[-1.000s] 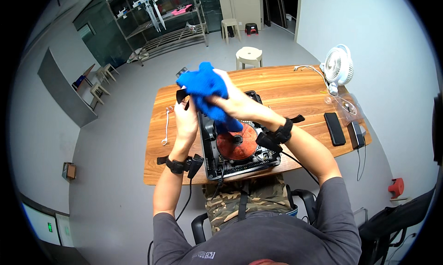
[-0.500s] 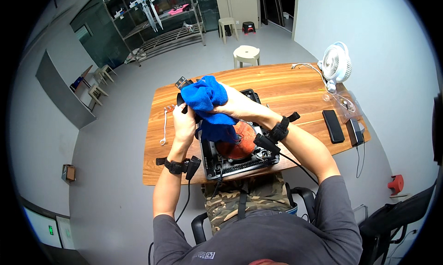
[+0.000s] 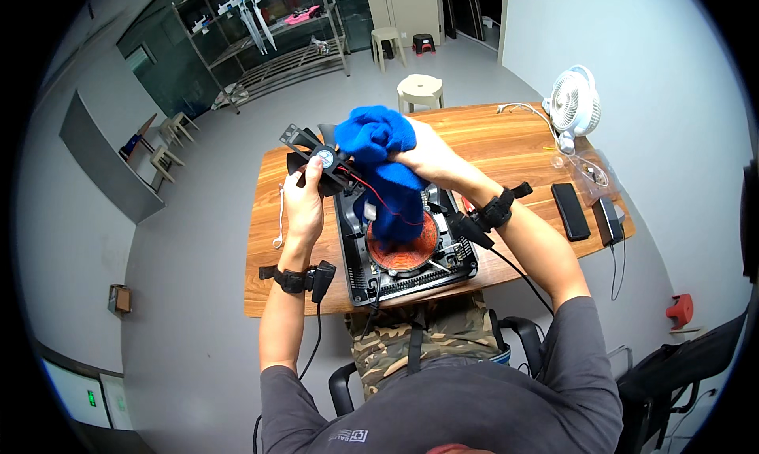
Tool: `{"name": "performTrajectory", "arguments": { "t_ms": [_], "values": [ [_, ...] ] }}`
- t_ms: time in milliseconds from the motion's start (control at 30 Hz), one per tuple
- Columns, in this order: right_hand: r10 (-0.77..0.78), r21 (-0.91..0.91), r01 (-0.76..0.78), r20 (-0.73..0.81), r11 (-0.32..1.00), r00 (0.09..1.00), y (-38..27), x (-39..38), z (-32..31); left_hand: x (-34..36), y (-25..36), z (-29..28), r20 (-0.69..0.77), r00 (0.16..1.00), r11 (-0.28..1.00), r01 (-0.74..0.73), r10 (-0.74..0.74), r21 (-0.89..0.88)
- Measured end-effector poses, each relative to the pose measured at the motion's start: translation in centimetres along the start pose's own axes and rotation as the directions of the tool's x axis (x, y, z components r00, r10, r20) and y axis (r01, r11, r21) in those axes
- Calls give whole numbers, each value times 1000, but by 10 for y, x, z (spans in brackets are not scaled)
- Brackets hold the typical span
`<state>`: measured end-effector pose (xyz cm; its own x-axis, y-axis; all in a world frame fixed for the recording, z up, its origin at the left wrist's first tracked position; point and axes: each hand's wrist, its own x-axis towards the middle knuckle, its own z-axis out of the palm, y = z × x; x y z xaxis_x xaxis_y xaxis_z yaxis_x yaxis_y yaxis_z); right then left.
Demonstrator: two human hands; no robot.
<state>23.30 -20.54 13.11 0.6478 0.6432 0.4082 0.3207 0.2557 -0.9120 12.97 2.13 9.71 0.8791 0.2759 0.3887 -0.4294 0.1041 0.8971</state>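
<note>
While the left hand point(image 3: 305, 207) is pinching a black cooling fan point(image 3: 326, 154), the right hand point(image 3: 434, 157) is clutching a blue cloth point(image 3: 375, 131).

Remote view, my notes: left forearm point(image 3: 281, 320) runs nearly straight up; left hand point(image 3: 304, 207) closed in a pinch, thumb point(image 3: 315, 168) extended upward. Right forearm point(image 3: 545, 252) slants up and inward to the left; I read right hand point(image 3: 437, 158) as gripping, fingers mostly hidden. Hands near, apart.
</note>
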Motion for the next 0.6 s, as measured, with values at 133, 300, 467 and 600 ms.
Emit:
{"name": "performTrajectory", "arguments": {
  "t_ms": [133, 300, 467, 600],
  "values": [
    [-73, -45, 65, -213, 997, 974, 3, 11, -32, -1, 11, 3, 9, 999, 999, 32, -32, -4],
    [-271, -418, 93, -390, 904, 880, 8, 27, -104, 4, 17, -18, 36, 990, 990, 138, -137, -25],
    [-299, -712, -145, -460, 687, 836, 33, 21, -161, 8, 30, -22, 82, 960, 964, 266, -267, 29],
    [-245, -773, -243, -455, 586, 856, 71, 2, -177, 7, 22, -22, 49, 959, 956, 273, -280, 109]
  ]
}}
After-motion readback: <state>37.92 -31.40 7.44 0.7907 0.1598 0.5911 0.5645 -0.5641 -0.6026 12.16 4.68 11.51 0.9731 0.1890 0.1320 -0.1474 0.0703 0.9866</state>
